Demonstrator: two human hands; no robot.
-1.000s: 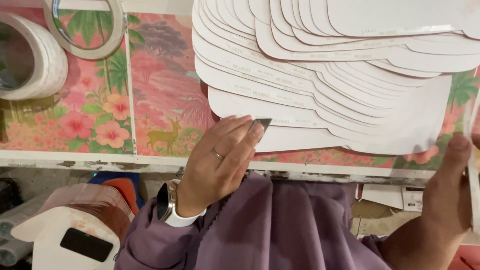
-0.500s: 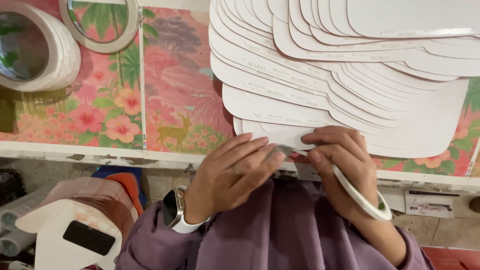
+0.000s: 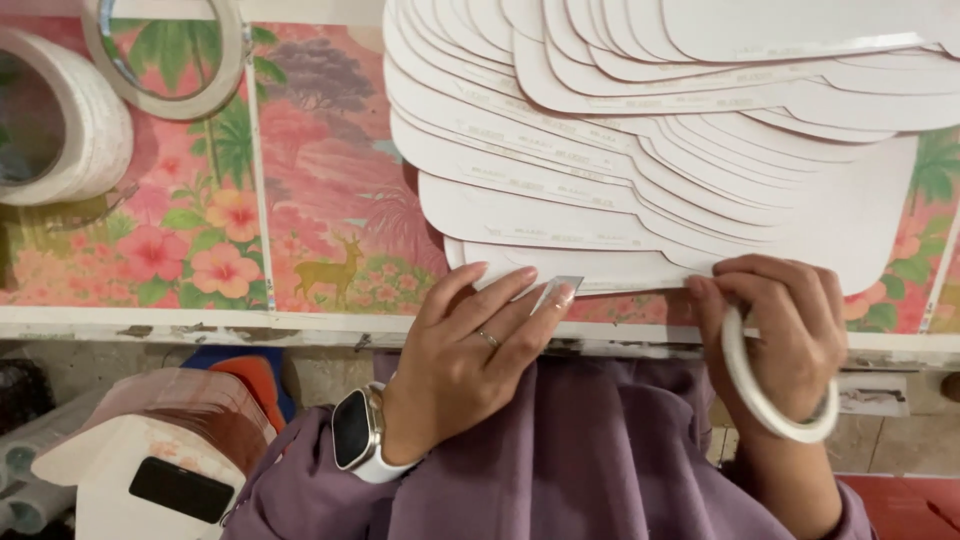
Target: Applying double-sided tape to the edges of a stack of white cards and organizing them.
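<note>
A fanned stack of white card cut-outs (image 3: 640, 150) lies on a table with a pink floral cloth (image 3: 330, 200). My left hand (image 3: 470, 350), wearing a ring and a wristwatch, pinches the free end of a tape strip (image 3: 558, 290) against the lower edge of the nearest cut-out (image 3: 600, 268). My right hand (image 3: 790, 320) grips a thin white tape roll (image 3: 775, 415) at the same edge, a hand's width to the right of the left hand. The strip between the hands is barely visible.
A thick white tape roll (image 3: 55, 125) and a thin ring-shaped roll (image 3: 165, 60) lie at the table's far left. The table's front edge (image 3: 200, 325) runs across the view. Below it at left stands a white box with stacked pieces (image 3: 150, 450).
My right hand came in from the far right with the roll, met my left hand at the cut-out's edge, then drew away to the right. My left hand stayed in place.
</note>
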